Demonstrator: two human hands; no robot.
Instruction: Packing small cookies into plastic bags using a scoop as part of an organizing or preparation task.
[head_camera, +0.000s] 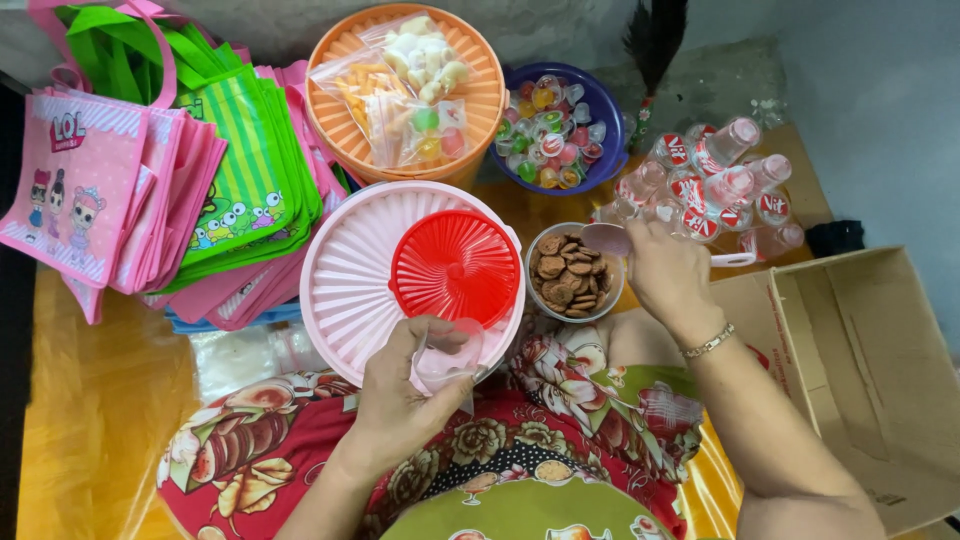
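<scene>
Left hand (400, 395) fingers pinching thin clear bag (447, 362) | right hand (668, 275) fingers gripping scoop (606, 239) over round biscuits (570, 272)

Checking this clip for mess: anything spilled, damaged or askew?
Nothing spilled or damaged. The small bottles lie in a loose heap, and the red lid sits off-centre on the pink lid; biscuits stay inside their bowl.

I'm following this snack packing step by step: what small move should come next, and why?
Probably bring the right hand with its spoon across to the small clear bag held by the left hand. The spoon sits at the bowl of brown cookies, and the bag looks empty.
</scene>
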